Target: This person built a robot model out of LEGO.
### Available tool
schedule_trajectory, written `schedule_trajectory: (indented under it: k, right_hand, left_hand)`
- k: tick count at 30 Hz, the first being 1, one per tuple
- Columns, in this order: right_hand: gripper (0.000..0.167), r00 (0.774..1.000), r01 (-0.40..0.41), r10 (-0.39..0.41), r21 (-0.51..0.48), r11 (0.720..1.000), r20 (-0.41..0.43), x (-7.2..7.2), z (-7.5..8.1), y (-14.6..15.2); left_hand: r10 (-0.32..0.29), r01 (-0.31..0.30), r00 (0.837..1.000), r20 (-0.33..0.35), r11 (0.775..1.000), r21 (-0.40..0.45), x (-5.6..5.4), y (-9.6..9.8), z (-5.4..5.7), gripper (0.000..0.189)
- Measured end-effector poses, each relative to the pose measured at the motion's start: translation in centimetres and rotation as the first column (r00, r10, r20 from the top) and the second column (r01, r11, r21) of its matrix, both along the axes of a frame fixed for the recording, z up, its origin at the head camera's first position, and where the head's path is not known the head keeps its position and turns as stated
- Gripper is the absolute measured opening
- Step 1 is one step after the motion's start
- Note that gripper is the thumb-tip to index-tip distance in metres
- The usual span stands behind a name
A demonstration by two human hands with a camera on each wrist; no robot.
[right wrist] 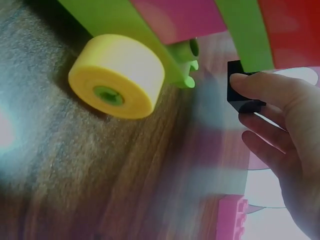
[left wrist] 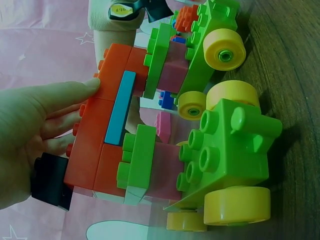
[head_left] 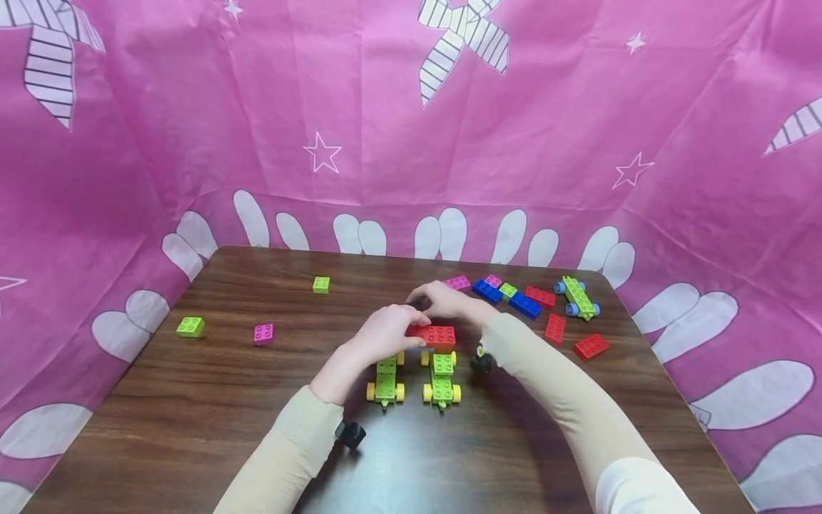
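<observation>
- Left hand (head_left: 388, 332) has thumb and fingers closed around the left end of the red bricks (head_left: 439, 337), thumb on the near side, fingers on the far side.
- Right hand (head_left: 443, 300) is just beyond those bricks, thumb and fingertips pinching a black block (right wrist: 242, 106), so barely any opening there.
- Red bricks' long axis runs rightward from the left thumb, bridging the green wheelbases (left wrist: 235, 140) below; left hand's nearer, imo.
- Another black shape (left wrist: 50, 180) sits by the left fingers; can't tell if it's gripped.

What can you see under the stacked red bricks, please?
Beneath the stacked red bricks show a blue brick, green bricks, pink bricks and green wheeled bases; studs inside the joints are covered.
</observation>
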State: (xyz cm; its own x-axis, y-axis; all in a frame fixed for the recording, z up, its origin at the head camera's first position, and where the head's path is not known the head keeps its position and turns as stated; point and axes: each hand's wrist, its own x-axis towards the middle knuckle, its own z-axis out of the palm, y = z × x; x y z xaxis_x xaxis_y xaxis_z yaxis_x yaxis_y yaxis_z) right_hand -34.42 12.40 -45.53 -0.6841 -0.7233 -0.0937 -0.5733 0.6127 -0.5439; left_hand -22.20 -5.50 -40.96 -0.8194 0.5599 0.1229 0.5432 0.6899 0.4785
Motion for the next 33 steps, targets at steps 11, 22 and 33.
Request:
schedule_trajectory:
  k: [11, 22, 33]
  right_hand:
    - [0.037, 0.998, 0.067, -0.067, -0.063, 0.996, 0.004, 1.1, 0.3, 2.8]
    - [0.042, 0.986, 0.159, -0.164, -0.128, 0.979, -0.033, 2.7, 0.9, 6.2]
    - [0.037, 0.981, 0.169, -0.186, -0.243, 0.955, -0.048, 5.3, 1.7, 8.6]
  left_hand:
    - [-0.004, 0.004, 1.0, -0.01, 1.0, -0.012, 0.1, 0.1, 0.2, 0.036]
    - [0.005, -0.005, 1.0, 0.001, 0.999, -0.039, 0.1, 0.2, 0.3, 0.036]
    - [0.024, -0.023, 1.0, 0.012, 0.998, -0.06, 0.2, 0.5, 0.5, 0.035]
